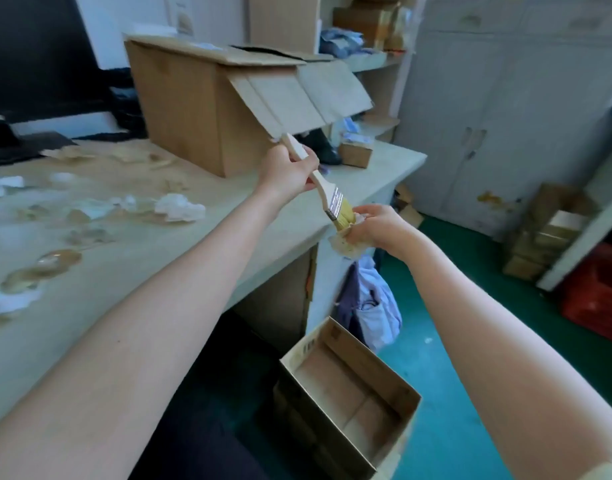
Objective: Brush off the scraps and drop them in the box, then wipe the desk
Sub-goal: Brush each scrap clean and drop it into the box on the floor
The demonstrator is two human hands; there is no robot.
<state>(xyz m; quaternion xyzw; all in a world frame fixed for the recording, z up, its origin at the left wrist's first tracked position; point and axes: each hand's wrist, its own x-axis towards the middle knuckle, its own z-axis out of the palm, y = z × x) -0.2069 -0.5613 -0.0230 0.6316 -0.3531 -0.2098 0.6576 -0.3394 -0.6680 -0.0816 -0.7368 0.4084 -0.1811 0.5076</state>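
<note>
While scraps (pixel 178 206) and stains remain on the desk (pixel 135 258) at left, the left hand (pixel 288 169) grips a brush (pixel 327 188), the right hand (pixel 374 225) cups debris above the empty box (pixel 349 393).

We see a brush (pixel 327 192) with a pale bare-wood handle, a shiny metal band and yellowish bristles. The box (pixel 349 403) on the floor is plain matt brown cardboard, same as the big carton (pixel 193 109) up top. The desk (pixel 131 251) looks matt and dull, with glossy wet-looking brown patches and crumpled white paper wads (pixel 179 207).
</note>
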